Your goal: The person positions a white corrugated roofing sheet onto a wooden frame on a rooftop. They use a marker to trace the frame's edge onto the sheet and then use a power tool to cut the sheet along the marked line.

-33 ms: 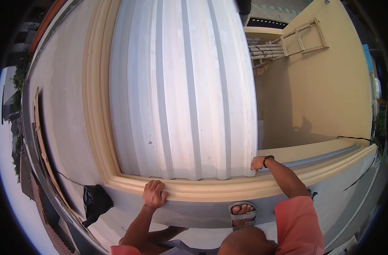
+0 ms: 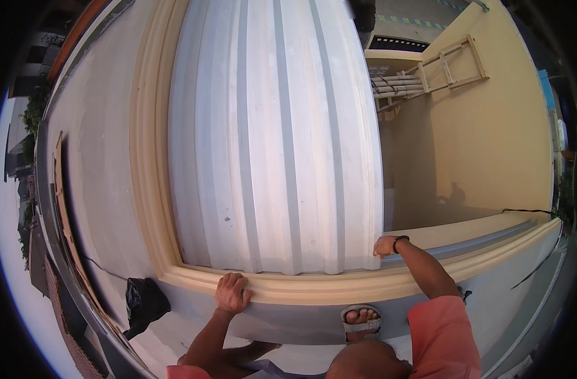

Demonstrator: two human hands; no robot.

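Note:
A large white corrugated metal sheet (image 2: pixel 269 145) lies within a cream moulded ledge (image 2: pixel 320 289), its ribs running away from me. My right hand (image 2: pixel 384 246), with a dark bracelet at the wrist, is closed on the sheet's near right corner. The fingertips there are partly hidden. Further left, my left hand (image 2: pixel 232 293) rests on the near ledge, its fingers bent over the top and the thumb apart on the outer side. Close to those fingers is the sheet's near edge.
Right of the sheet is a deep opening with a cream wall (image 2: pixel 490 132). A wooden ladder (image 2: pixel 449 66) leans inside it. A grey metal channel (image 2: pixel 465 241) runs along the near ledge. A black plastic bag (image 2: pixel 145 304) lies at left; my sandalled foot (image 2: pixel 362 321) is below the ledge.
The whole view has shifted slightly, so the sheet and ledge appear a little lower. Both hands keep their places on the sheet corner and ledge.

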